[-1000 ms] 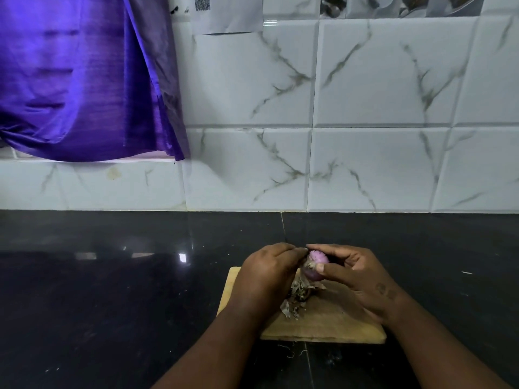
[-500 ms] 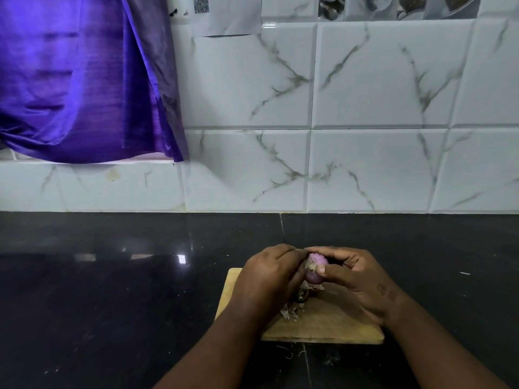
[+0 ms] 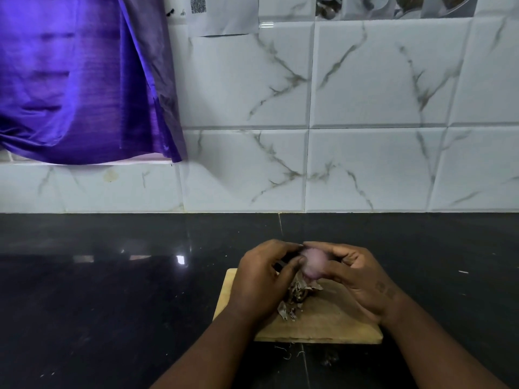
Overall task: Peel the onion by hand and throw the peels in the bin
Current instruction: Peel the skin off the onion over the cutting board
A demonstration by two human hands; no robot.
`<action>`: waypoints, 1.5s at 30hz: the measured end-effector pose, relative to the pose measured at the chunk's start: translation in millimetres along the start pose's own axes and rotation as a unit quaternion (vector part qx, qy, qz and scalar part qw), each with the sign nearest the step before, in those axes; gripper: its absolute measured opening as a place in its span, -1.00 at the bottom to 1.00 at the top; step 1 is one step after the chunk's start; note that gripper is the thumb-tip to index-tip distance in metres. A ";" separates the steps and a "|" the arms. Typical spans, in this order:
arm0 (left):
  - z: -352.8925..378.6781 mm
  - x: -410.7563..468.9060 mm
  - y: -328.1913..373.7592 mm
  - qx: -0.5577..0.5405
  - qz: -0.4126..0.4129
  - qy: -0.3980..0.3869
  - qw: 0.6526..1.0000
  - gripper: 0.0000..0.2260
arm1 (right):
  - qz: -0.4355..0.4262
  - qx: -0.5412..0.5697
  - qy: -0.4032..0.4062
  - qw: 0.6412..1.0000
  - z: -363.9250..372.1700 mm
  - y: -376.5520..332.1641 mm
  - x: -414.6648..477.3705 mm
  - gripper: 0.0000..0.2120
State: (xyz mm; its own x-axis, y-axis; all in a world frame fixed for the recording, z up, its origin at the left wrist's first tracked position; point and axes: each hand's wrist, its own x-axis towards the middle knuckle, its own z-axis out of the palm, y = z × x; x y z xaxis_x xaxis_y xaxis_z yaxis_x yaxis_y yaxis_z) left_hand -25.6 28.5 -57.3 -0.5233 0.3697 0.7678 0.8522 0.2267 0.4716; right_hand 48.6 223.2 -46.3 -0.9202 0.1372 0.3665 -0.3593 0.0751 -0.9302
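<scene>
You've got the small, round, pale-purple onion (image 3: 313, 262) held just above the far end of the light wooden chopping board (image 3: 337, 328), btwn both hands. Your right hand (image 3: 358, 276) is curled round its right side, fingers over the top. Your left hand (image 3: 262, 279) is curled too, thumb and fingertips pinching at the onion's left end, prob. on a bit of skin, tho I can't tell if any is caught. A heap of dry, brown, papery peels (image 3: 295, 300) lies on the board under your hands. A few scraps sit on the glossy black tabletop (image 3: 112, 290) by the board's near edge. No bin in view.

Handling: the onion's light and firm, and the bare part looks smooth, so likely slippery. Cradle it round the middle w/ the right hand, don't squeeze. Peels are thin and brittle and prob. tear easily: pinch at a loose edge near the end, pull along the bulb. For the bin, scoop the heap w/ cupped fingers; expect crumbs to shed.
</scene>
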 end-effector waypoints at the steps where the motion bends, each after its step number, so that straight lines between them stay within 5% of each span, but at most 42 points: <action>1: 0.4 0.2 -0.9 -0.003 -0.005 0.001 1.000 -0.84 | 0.001 -0.002 0.000 1.000 -0.4 -0.2 -0.4 -0.61; 7: 1.9 -0.8 0.0 -0.079 -0.061 0.006 0.995 -0.89 | -0.019 -0.035 -0.010 0.999 -1.8 0.7 -0.2 -0.58; 17: 2.2 -2.1 4.0 0.029 -0.009 0.022 0.999 -0.91 | -0.052 -0.080 -0.016 0.995 2.7 3.4 1.0 -0.59; 28: 0.7 0.8 4.9 0.064 0.036 0.048 0.996 -0.83 | -0.053 -0.046 -0.011 0.997 1.5 0.8 -0.7 -0.60; 32: -1.7 2.4 -3.7 0.006 -0.029 0.088 0.996 -0.83 | -0.046 0.007 -0.005 0.999 -2.0 -1.4 -1.9 -0.60; 45: -2.0 -0.6 2.5 0.012 0.002 0.022 1.000 -0.85 | -0.012 0.028 -0.004 1.000 1.6 1.3 -1.6 -0.61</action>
State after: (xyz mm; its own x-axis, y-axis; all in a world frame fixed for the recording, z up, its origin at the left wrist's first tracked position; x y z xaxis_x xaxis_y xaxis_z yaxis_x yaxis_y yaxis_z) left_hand -23.1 27.1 -55.7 -0.5186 0.3318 0.7880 0.8540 0.2466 0.4581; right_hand 49.3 221.5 -48.1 -0.9121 0.1278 0.3896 -0.3900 0.0223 -0.9205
